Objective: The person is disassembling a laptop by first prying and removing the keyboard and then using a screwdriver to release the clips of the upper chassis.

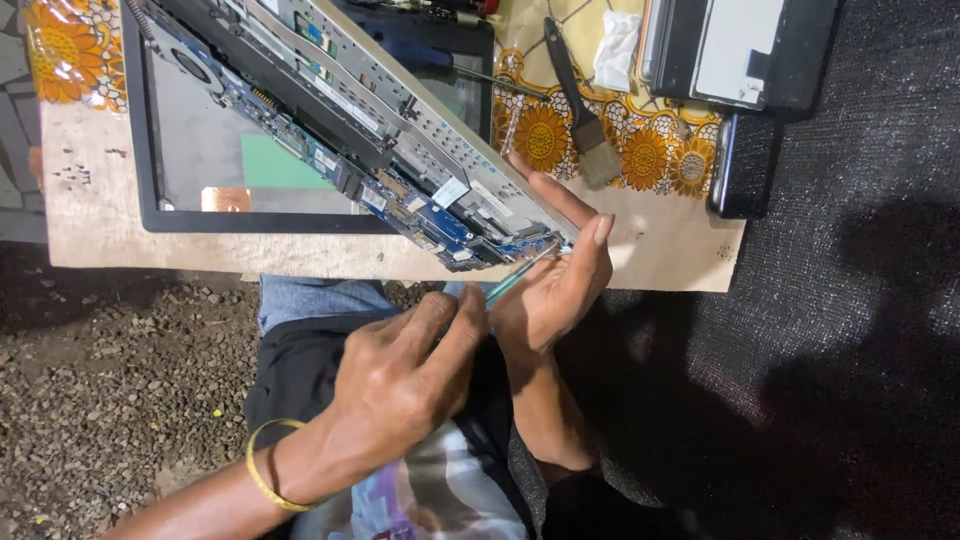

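The left hand (pixel 405 375), a yellow bangle (pixel 262 470) on its wrist, comes in from the lower left with the forearm slanting up, fingers curled tight around the handle of a thin screwdriver (pixel 515 278) whose tip points up and right at the near corner of an opened laptop (pixel 400 140). The right hand (pixel 555 285) stands palm-up beside it, fingers spread and long (not clamped on anything), cupping that same corner from beneath and behind, with the index finger lying along the laptop's edge. The laptop tilts, its exposed blue circuit board facing the person, and rests on a wooden desk (pixel 660 255) whose front edge runs just above both hands. A paintbrush (pixel 580 110) lies further back on a flowered cloth (pixel 650 150), a dark phone (pixel 745 165) at the desk's right edge; gravel ground (pixel 110 380) opens below left
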